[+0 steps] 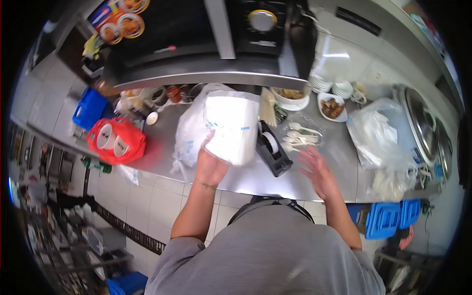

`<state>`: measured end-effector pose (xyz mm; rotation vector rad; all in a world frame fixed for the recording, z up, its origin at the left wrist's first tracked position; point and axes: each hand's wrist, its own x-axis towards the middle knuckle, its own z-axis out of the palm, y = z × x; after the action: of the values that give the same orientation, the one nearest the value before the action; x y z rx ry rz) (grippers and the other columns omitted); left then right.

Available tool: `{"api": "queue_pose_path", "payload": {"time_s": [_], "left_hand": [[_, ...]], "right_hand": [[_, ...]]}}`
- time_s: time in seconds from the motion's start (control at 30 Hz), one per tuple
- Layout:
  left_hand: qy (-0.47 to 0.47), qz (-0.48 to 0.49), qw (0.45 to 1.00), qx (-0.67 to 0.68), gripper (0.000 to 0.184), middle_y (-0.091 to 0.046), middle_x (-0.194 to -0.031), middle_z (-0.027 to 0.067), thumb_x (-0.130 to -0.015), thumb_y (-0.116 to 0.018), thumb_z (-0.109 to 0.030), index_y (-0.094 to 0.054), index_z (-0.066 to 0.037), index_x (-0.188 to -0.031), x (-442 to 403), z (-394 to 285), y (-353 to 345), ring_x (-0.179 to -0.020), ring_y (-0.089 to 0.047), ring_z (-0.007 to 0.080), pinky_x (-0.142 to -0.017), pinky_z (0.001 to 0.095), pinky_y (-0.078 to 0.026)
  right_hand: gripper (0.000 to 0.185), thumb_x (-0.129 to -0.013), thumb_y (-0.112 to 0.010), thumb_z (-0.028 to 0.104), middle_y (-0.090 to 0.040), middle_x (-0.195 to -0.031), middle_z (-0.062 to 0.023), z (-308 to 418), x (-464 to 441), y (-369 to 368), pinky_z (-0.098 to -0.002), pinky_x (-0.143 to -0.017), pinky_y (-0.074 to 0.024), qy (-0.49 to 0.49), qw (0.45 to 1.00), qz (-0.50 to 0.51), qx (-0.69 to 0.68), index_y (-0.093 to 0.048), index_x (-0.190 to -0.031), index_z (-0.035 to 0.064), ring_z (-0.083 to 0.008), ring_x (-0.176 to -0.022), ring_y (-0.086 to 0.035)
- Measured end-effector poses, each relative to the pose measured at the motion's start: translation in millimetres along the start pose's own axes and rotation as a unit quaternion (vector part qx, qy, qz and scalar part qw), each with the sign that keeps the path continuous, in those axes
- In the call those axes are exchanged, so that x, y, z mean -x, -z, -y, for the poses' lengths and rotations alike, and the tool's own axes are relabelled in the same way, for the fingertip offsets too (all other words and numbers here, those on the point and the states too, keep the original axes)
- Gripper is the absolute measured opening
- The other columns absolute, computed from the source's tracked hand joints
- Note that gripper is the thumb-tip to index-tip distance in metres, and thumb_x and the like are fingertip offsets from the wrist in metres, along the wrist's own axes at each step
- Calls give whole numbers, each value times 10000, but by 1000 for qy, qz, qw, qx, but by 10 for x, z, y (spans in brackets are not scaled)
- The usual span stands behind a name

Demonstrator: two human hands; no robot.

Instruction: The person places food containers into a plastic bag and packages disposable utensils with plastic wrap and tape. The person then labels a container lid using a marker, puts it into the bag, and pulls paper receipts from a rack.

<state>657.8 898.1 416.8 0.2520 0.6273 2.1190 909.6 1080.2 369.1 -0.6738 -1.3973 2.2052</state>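
My left hand [212,164] holds up a white packet [232,129] with faint blue print, gripping it at its lower left corner above the steel counter. Behind the packet lies a translucent plastic bag [189,130]. A black tape dispenser [274,153] with a roll of tape stands just right of the packet. My right hand [317,169] is over the counter's front edge with its fingers spread and nothing in it. Beyond its fingertips are several cream plastic spoons [301,137] on clear wrapping.
At the left is a red bag [117,141] with white cups, near a blue container [90,109]. A microwave [196,29] is above the counter's back. A bowl of food [332,107], plastic bags [376,132] and a large steel pot [420,118] stand at the right.
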Motion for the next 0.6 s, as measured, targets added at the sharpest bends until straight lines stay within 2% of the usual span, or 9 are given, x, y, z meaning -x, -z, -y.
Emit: {"api": "queue_pose_path", "payload": {"time_s": [0.03,0.1,0.2,0.23,0.33,0.4,0.5,0.53,0.6], "left_hand": [[35,13,999,24,394,-522,-1282,83,-966,-420,-234,-440,-7,-1286,12,142,-40,-1189,-487,233,-1031,384,-365],[102,34,991,74,404,-502,-1308,84,-967,-421,-243,-438,-13,-1299,32,396,-102,-1210,-470,237,-1043,395,-356],[157,23,982,98,415,-481,-1332,86,-968,-419,-245,-425,-13,-1312,59,661,-88,-1230,-453,241,-1055,390,-345],[167,12,983,79,409,-484,-1328,85,-971,-415,-250,-430,-15,-1306,67,745,-87,-1228,-454,239,-1053,392,-347],[179,-22,983,26,396,-493,-1317,81,-979,-403,-267,-445,-27,-1291,80,1049,-18,-1219,-461,234,-1041,394,-358],[174,-36,984,-10,391,-498,-1309,76,-984,-397,-285,-454,-41,-1283,46,1249,-2,-1208,-471,230,-1028,388,-372],[93,-103,988,-68,317,-540,-1229,61,-981,-431,-253,-495,-47,-1213,0,1346,-297,-1080,-528,180,-953,331,-411],[-10,-98,976,-197,281,-544,-1206,57,-973,-447,-220,-503,-44,-1185,-9,1451,-378,-1026,-529,164,-917,309,-415],[-214,-77,873,-431,211,-551,-1162,50,-958,-479,-155,-519,-38,-1129,-6,1702,-527,-920,-531,132,-846,264,-423]], "right_hand": [[758,-863,-524,559,-459,-1348,-138,12,-49,-137,-443,-1027,-309,3,995,76,-61,-318,-1397,62,-260,-1258,-416],[704,-849,-573,515,-492,-1317,-142,19,-157,-270,-426,-1018,-351,-31,980,121,-156,-381,-1367,78,-262,-1239,-448],[642,-876,-559,462,-508,-1300,-146,98,-232,-102,-412,-998,-385,-80,942,156,-287,-398,-1356,68,-251,-1214,-477],[516,-907,-540,372,-535,-1265,-145,187,-156,-11,-395,-967,-421,-72,938,171,-292,-457,-1298,45,-238,-1159,-528],[452,-883,-595,291,-590,-1191,-122,219,-19,308,-383,-946,-442,-62,959,134,-244,-519,-1217,-3,-233,-1097,-571],[295,-862,-621,203,-644,-1027,-95,323,54,444,-331,-843,-480,-42,989,51,-130,-592,-1075,0,-193,-933,-617],[123,-820,-664,107,-661,-818,-57,416,118,854,-265,-668,-481,-8,995,-90,33,-636,-898,17,-132,-702,-605],[81,-804,-679,82,-656,-754,-44,409,159,1020,-244,-607,-472,3,986,-139,88,-639,-846,25,-112,-628,-587],[82,-790,-696,79,-631,-704,-34,275,246,1348,-239,-554,-434,0,980,-183,74,-623,-796,42,-98,-581,-548]]}}
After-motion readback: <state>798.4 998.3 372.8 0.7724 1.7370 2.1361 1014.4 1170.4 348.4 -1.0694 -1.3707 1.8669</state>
